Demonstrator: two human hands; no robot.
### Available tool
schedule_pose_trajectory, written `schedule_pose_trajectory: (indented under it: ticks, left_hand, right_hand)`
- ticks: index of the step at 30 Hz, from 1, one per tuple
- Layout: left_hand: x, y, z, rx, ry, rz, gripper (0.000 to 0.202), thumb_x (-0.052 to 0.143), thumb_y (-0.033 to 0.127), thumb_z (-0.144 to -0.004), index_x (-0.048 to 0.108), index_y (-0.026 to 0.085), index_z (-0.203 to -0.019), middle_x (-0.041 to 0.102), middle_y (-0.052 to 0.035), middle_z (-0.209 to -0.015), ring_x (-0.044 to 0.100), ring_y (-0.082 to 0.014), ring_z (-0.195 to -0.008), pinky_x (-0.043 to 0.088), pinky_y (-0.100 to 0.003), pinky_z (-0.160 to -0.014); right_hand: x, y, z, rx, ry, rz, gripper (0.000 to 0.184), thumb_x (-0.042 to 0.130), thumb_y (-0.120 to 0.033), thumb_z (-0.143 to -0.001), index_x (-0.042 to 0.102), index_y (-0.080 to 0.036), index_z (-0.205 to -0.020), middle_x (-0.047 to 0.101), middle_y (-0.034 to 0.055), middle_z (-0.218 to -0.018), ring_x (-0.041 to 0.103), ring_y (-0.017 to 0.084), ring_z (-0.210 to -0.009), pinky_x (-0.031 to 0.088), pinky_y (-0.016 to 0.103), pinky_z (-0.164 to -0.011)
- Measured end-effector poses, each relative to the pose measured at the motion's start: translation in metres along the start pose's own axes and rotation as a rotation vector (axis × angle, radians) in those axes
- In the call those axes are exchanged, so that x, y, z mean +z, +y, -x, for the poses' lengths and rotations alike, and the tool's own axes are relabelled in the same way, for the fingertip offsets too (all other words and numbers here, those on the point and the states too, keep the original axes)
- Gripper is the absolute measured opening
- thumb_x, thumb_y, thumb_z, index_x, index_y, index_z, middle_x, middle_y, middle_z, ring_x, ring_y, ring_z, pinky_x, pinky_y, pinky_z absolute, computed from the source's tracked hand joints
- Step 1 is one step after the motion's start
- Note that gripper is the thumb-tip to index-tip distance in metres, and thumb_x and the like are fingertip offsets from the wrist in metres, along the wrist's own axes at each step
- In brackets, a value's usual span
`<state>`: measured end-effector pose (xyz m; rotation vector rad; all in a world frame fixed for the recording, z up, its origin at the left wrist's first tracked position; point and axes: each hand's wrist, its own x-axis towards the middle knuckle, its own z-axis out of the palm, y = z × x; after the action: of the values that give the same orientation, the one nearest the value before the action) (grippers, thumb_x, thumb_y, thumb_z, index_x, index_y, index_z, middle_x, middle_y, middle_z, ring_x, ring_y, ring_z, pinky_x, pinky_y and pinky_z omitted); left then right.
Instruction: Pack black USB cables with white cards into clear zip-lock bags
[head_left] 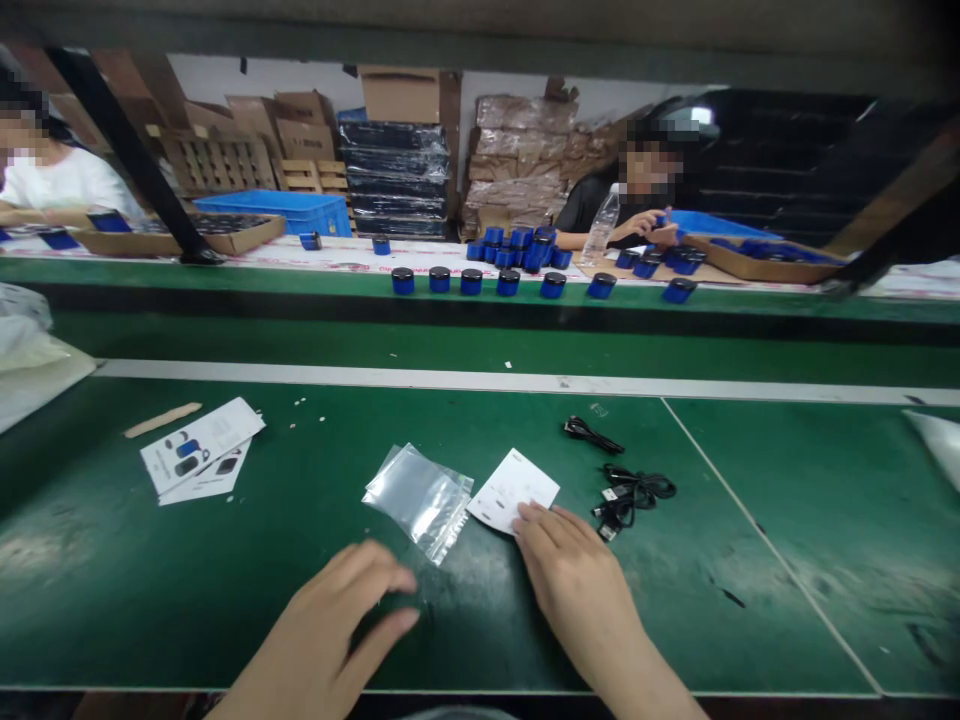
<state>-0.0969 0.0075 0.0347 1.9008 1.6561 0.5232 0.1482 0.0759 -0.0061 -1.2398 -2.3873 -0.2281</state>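
Note:
A white printed leaflet (501,488) lies right of the middle of the green bench, its near edge bowed. My right hand (574,570) has its fingers over the leaflet's near right corner and grips it there; the thumb is hidden. Touching the leaflet's left side is a small stack of clear zip bags (420,495). My left hand (341,610) hovers just nearer than the bags, thumb and fingers apart with nothing between them. To the right of the leaflet are coiled black USB cables (637,490) and another black cable (592,435).
Further left lie more printed leaflets (199,450) and a thin brown strip (163,420). A white strip (337,376) crosses the bench. Behind it, a raised shelf carries blue jars with black lids (471,282) and a plastic bottle (600,228). Two people sit beyond.

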Motion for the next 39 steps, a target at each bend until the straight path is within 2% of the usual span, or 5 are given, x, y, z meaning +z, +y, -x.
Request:
schedule_pose_trajectory:
  ticks: [5, 13, 18, 28, 39]
  left_hand:
    - [0.013, 0.027, -0.061, 0.137, 0.013, -0.441, 0.015, 0.069, 0.028, -0.075, 0.062, 0.019, -0.084, 0.063, -0.0047, -0.089, 0.063, -0.0227, -0.083, 0.054, -0.032, -0.069]
    - [0.033, 0.025, -0.061, 0.137, 0.063, -0.667, 0.024, 0.044, 0.002, -0.075, 0.066, 0.011, -0.076, 0.065, -0.0143, -0.076, 0.064, -0.0287, -0.071, 0.051, -0.034, -0.055]
    - [0.022, 0.025, -0.068, 0.193, 0.066, -0.578, 0.029, 0.044, 0.002, -0.078, 0.065, 0.018, -0.065, 0.064, -0.0037, -0.064, 0.065, -0.0182, -0.057, 0.047, -0.023, -0.049]
    - [0.06, 0.019, -0.037, 0.255, 0.44, -0.303, 0.011, 0.048, 0.02, -0.087, 0.058, 0.022, -0.082, 0.063, -0.0044, -0.09, 0.066, -0.0173, -0.079, 0.053, -0.026, -0.07]
    - [0.065, 0.017, -0.031, 0.233, 0.277, -0.192, 0.033, 0.047, 0.018, -0.086, 0.044, 0.019, -0.12, 0.06, -0.0102, -0.111, 0.065, -0.0202, -0.1, 0.057, -0.029, -0.079]
  right_hand:
    - [-0.009, 0.001, 0.02, -0.075, 0.019, -0.069, 0.036, 0.034, 0.004, -0.084, 0.068, -0.009, -0.083, 0.071, 0.016, -0.102, 0.068, 0.027, -0.094, 0.054, 0.04, -0.086]
    - [-0.03, 0.001, 0.014, 0.036, -0.174, -0.271, 0.037, 0.073, -0.031, -0.076, 0.064, -0.009, -0.104, 0.07, 0.0152, -0.097, 0.067, 0.031, -0.086, 0.056, 0.047, -0.076]
    - [-0.021, -0.015, -0.009, 0.152, -0.208, -0.597, 0.023, 0.061, -0.005, -0.081, 0.065, -0.014, -0.101, 0.065, 0.009, -0.1, 0.06, 0.022, -0.093, 0.051, 0.033, -0.082]
    - [-0.027, -0.031, -0.037, 0.463, -0.402, -0.74, 0.026, 0.059, -0.032, -0.087, 0.061, -0.018, -0.065, 0.065, 0.001, -0.07, 0.06, 0.018, -0.073, 0.038, 0.03, -0.072]
    - [-0.019, -0.021, -0.026, 0.328, -0.379, -0.747, 0.024, 0.053, -0.01, -0.086, 0.059, -0.019, -0.064, 0.061, -0.0023, -0.065, 0.057, 0.015, -0.07, 0.039, 0.027, -0.075]
